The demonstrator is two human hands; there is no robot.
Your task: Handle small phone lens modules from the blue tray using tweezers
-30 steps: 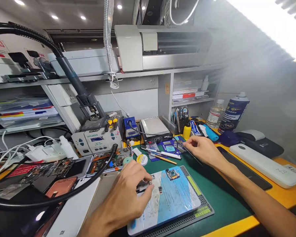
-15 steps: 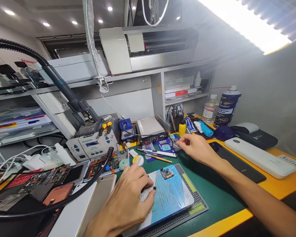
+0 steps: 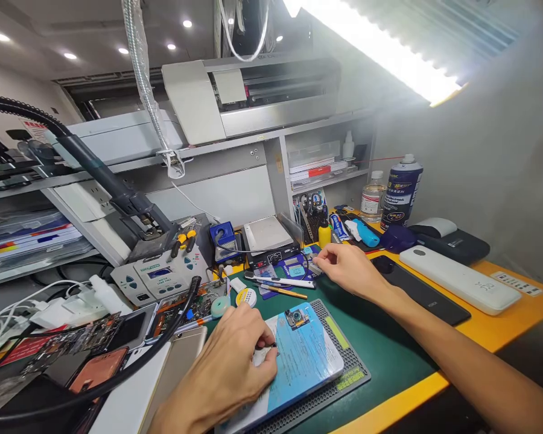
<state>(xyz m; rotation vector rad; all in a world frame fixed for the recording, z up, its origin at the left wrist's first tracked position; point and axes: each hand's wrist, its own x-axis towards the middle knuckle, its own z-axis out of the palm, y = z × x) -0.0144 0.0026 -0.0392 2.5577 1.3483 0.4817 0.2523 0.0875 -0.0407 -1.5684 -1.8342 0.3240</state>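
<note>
My left hand [image 3: 235, 355] rests on a blue-and-white flat box [image 3: 298, 355]. Its thumb and index finger are closed around a tiny black part [image 3: 273, 346], mostly covered by the fingertips. A small camera module [image 3: 297, 317] lies near the box's far edge. Under the box is a grey perforated mat [image 3: 355, 372]. Beyond the box, my right hand [image 3: 350, 270] has thumb and fingers pinched together at the far side of the green mat [image 3: 380, 337]. Something small and greyish shows by its fingertips, too unclear to name.
A yellow-gold pen-like tool [image 3: 289, 292] and a white brush [image 3: 283, 281] lie behind the box. Circuit boards [image 3: 72, 343] and a black hose [image 3: 117, 377] crowd the left. A black phone [image 3: 428, 295] and a white power bank [image 3: 461, 280] lie right.
The whole view has shifted a little, so most things appear further left. My left thumb and index finger look closer about the tiny black part. The right hand keeps its pinch.
</note>
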